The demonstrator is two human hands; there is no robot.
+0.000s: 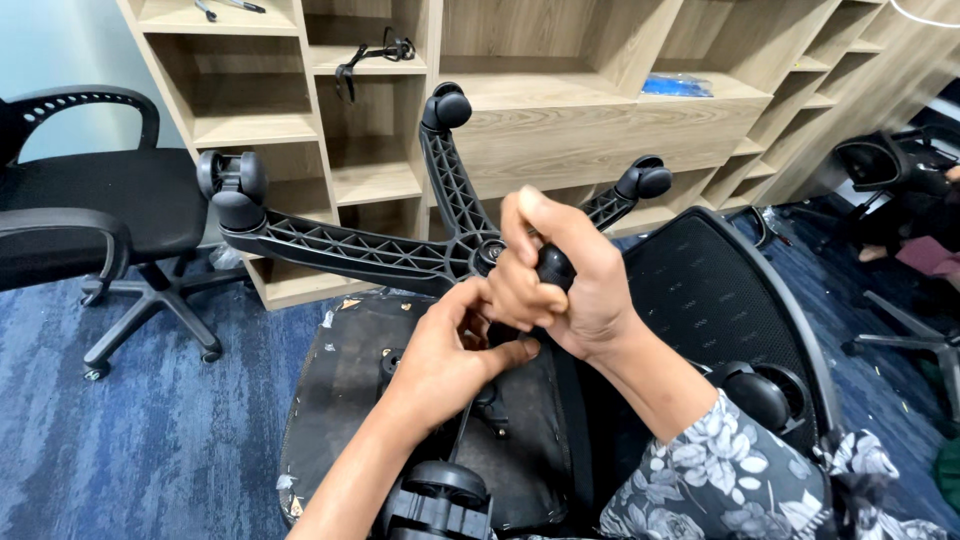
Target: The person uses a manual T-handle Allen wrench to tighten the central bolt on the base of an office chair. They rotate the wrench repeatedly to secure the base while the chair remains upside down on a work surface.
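An office chair lies upside down in front of me, its black star base (370, 250) raised with castor wheels (232, 178) on the arm ends. My right hand (565, 275) is closed around the black centre column (555, 266) just below the base hub. My left hand (450, 350) reaches in beneath it, fingers curled against the column's lower part over the underside of the seat (345, 390). The black mesh backrest (710, 300) lies to the right. The joint between column and seat is hidden by my hands.
A wooden shelf unit (560, 110) stands behind, holding small tools and a blue item. Another black office chair (100, 210) stands at left on the blue carpet. At far right are more chair parts (880, 160) and another person's limbs (925, 235).
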